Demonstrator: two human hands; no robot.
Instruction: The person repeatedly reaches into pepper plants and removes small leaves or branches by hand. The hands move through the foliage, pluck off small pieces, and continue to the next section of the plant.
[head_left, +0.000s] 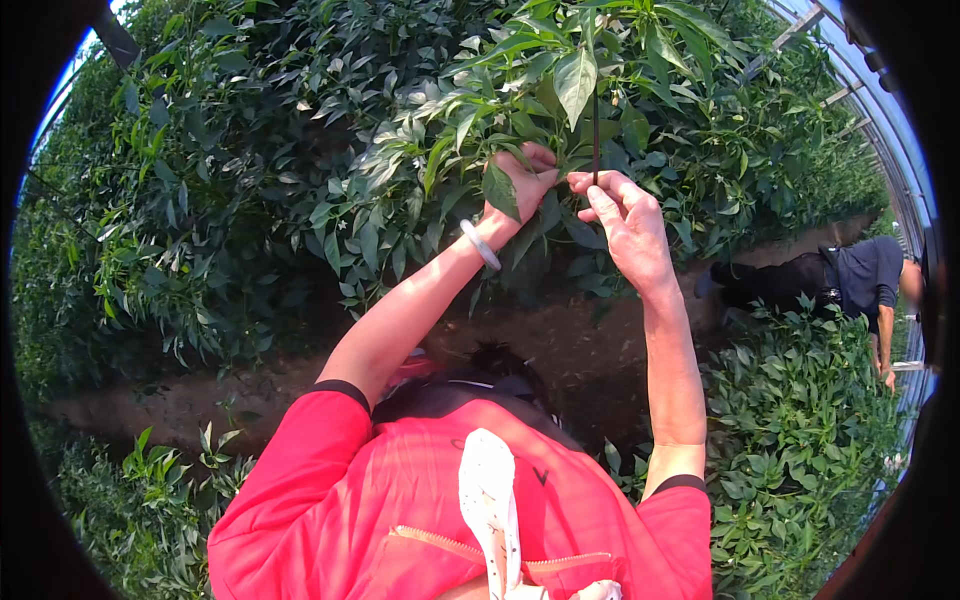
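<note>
Leafy pepper plants (420, 127) with small white flowers stand in front of me. My left hand (521, 180), a pale bangle (481, 245) on its wrist, reaches in among the stems with curled fingers; a leaf covers part of the palm, and what the fingers hold is hidden. Close to its right, my right hand (626, 217) pinches a thin dark cord (596, 135) between thumb and fingers. This cord runs upward past a broad, light green leaf (575, 86). The fingertips of both hands are near each other by the stems.
A bare-soil path (570, 337) runs beneath me between plant rows. Another row of plants (795, 450) grows at the lower right. A person in dark clothes (862, 277) bends over it at the far right. Greenhouse framing (847, 91) curves along the right edge.
</note>
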